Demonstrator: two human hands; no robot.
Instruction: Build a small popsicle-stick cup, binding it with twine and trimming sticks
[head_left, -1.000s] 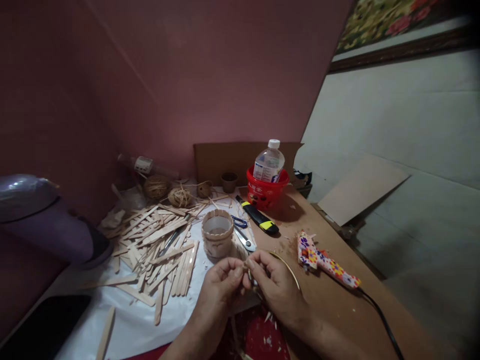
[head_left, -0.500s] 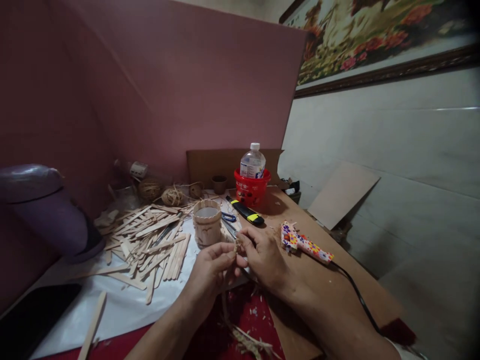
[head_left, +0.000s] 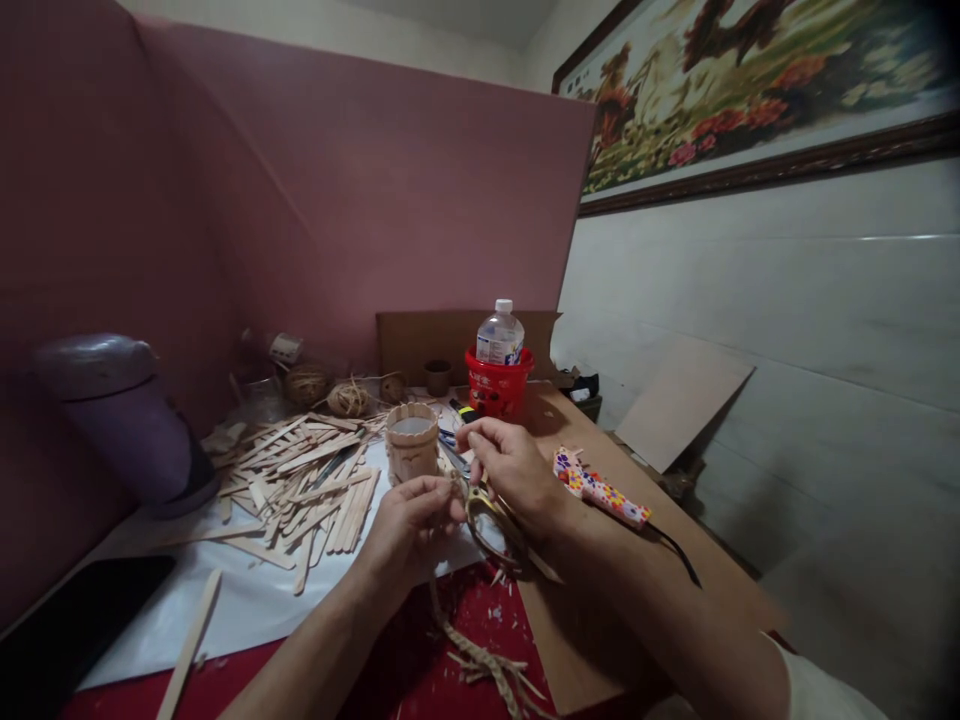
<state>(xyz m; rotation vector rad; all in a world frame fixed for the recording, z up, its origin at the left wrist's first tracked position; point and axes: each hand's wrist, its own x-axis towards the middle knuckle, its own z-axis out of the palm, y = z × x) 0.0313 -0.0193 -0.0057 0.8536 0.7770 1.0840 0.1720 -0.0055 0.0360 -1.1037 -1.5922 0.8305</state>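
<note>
Straw-coloured braided cord (head_left: 491,664) appears pinched at its upper end between the thumb and fingers of the left hand (head_left: 420,505), its frayed lower end trailing over red cloth (head_left: 427,665) flecked with scraps. The right hand (head_left: 514,465) is raised just beside it, fingers loosely bent; whether it has hold of anything cannot be told. Half a second earlier the fingertips of both hands met; now they stand apart, suggesting the left alone supports the cord. Gold-handled scissors (head_left: 475,497) show between the hands, and a scallop-rimmed wooden cup (head_left: 412,455) stands upright just beyond the left. Loose craft sticks (head_left: 315,450) cover a white sheet (head_left: 247,600), while a flowered glue gun (head_left: 600,492) lies on brown board (head_left: 712,560) to the right. Behind, a bottle (head_left: 500,338) stands in a red bucket (head_left: 499,385), below a pink wall (head_left: 360,180) and a framed picture (head_left: 735,90).
</note>
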